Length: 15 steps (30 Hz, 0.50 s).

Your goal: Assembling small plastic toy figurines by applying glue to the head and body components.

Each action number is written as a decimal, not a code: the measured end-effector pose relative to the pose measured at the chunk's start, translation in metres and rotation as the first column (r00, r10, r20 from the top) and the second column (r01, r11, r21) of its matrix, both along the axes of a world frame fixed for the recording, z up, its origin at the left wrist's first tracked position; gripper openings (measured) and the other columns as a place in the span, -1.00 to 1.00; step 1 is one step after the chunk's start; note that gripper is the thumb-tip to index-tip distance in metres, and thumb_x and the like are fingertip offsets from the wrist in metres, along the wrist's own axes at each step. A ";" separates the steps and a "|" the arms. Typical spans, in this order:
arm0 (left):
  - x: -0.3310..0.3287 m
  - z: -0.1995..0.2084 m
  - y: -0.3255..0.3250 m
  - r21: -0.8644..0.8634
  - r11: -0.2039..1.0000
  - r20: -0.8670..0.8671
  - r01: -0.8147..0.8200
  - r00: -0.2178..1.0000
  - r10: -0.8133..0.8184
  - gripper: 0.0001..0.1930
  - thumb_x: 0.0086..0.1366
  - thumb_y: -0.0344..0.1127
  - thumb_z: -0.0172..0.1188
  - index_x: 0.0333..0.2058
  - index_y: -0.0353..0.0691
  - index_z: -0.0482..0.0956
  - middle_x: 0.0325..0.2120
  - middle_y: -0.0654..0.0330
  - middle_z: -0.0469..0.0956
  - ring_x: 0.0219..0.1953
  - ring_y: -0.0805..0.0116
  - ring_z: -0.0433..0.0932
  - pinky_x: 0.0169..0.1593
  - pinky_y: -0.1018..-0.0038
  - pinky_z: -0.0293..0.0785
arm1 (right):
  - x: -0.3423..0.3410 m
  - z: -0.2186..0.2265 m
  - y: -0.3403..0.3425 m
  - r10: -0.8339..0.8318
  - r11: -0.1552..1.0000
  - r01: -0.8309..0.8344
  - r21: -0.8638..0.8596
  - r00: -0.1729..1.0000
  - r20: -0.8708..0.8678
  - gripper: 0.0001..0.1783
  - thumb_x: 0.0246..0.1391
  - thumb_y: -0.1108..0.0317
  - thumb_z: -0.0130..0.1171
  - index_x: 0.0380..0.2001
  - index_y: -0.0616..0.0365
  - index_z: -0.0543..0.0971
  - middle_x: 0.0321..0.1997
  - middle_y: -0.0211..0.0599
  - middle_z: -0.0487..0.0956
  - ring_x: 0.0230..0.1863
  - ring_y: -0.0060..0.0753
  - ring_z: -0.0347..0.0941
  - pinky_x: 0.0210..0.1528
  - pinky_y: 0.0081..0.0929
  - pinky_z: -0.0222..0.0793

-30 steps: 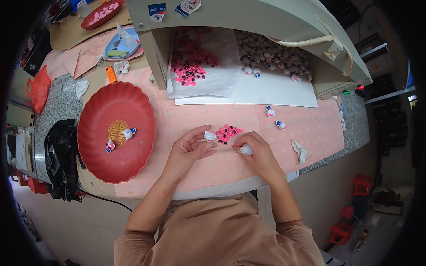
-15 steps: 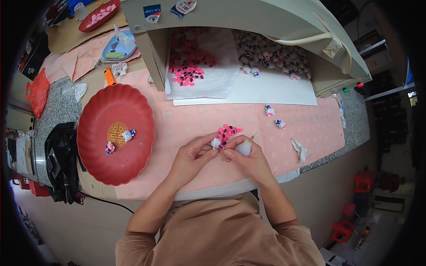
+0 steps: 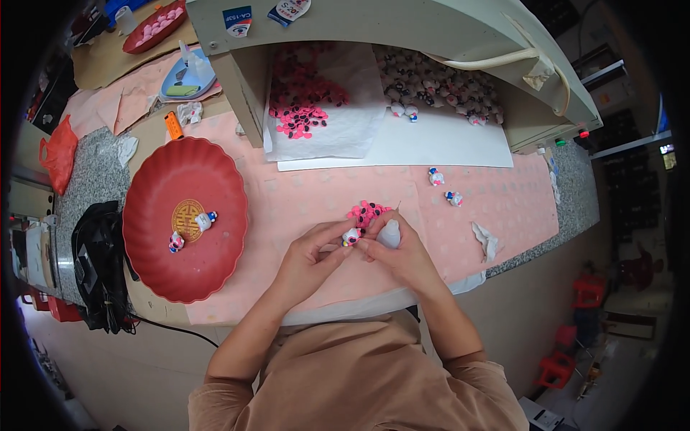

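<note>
"How much room do the hands have?"

"On the near side, little: the forearms (image 3: 251,332) cross the near edge of the table (image 3: 577,194), where a whitish sheet (image 3: 345,309) shows. To the left, a stretch of pink cover (image 3: 277,215) lies open as far as the red bowl (image 3: 188,267), which holds two figures. To the right, more cover runs to the slanting speckled edge."

"And the hands?"

"Close together. The left hand (image 3: 316,253) pinches a small white figurine (image 3: 351,235) above the middle of the cover. The right hand (image 3: 407,258) is curled round a whitish bottle (image 3: 389,235), just beside the figurine; whether it touches, I cannot tell."

"What's in the way?"

"Just beyond the hands, a pile of pink and black pieces (image 3: 369,212). Farther off, a white board (image 3: 431,147) runs under the grey hood (image 3: 402,27). Two blue-and-white toys (image 3: 453,199) stand far right, a crumpled tissue (image 3: 486,243) nearer."
</note>
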State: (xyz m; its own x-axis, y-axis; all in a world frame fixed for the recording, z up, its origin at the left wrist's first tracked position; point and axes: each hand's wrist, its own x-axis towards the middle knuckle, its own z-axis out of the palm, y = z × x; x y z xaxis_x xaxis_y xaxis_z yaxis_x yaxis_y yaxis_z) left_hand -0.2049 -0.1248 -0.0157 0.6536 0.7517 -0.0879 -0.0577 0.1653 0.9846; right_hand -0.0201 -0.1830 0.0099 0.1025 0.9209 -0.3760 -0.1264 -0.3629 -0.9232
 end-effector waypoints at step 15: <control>0.004 0.000 0.002 -0.228 0.973 0.194 0.039 0.981 0.006 -0.69 0.29 -0.51 0.15 0.02 -0.27 0.54 0.03 0.17 0.46 0.03 0.44 0.46 0.08 0.54 0.40 | -0.002 -0.019 -0.008 -0.023 0.974 0.055 0.222 0.989 -0.144 -0.75 0.03 0.54 0.30 -0.23 0.15 0.48 -0.30 -0.48 0.50 -0.27 -0.71 0.40 -0.25 -0.68 0.37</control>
State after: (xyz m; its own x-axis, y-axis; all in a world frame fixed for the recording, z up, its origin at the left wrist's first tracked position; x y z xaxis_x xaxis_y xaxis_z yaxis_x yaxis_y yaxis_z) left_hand -0.2010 -0.1229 -0.0152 0.6871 0.7152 -0.1280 -0.2376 0.3877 0.8906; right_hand -0.0226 -0.1907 -0.0096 0.1009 0.9797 -0.1731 -0.2692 -0.1406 -0.9528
